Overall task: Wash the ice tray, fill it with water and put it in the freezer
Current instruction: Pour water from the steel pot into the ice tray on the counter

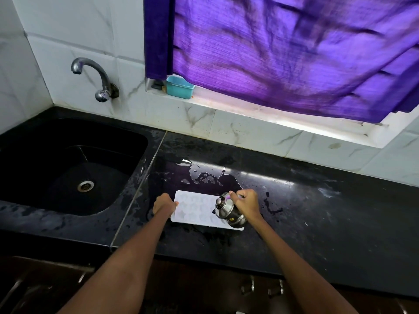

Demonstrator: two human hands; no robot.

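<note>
A white ice tray (196,208) lies flat on the wet black counter (306,211), just right of the sink. My left hand (163,203) grips the tray's left edge. My right hand (247,203) holds a small steel jug (227,210), tilted over the tray's right end with its mouth toward the tray. The jug hides part of the tray's right side. I cannot see whether water is flowing.
A black sink (68,164) with a steel drain lies to the left under a wall tap (95,75). Puddles of water (206,177) spread behind the tray. A teal box (180,87) stands on the window sill below a purple curtain (283,48).
</note>
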